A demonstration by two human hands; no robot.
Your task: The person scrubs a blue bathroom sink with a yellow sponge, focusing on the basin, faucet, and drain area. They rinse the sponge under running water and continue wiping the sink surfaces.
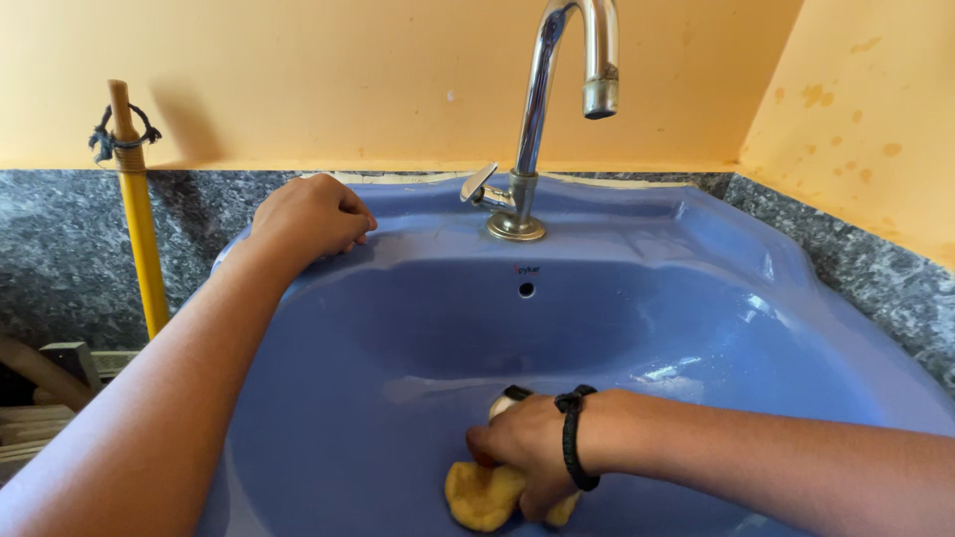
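1. The right hand [532, 447] is closing its fingers on a yellow sponge [484, 495] and pressing it to the bottom of the blue sink [696, 328], beside the drain [505, 401].
2. The left hand [310, 219] is resting curled on the sink's back rim, holding nothing.
3. The faucet [557, 109] is running no water.
4. No foam is showing; the basin is looking wet and glossy, so I am judging the scrubbing as under way, upper walls possibly left.

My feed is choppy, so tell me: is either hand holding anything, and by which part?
The right hand grips a yellow sponge by its upper edge, down in the blue sink. The left hand holds nothing; it rests on the sink's rim.
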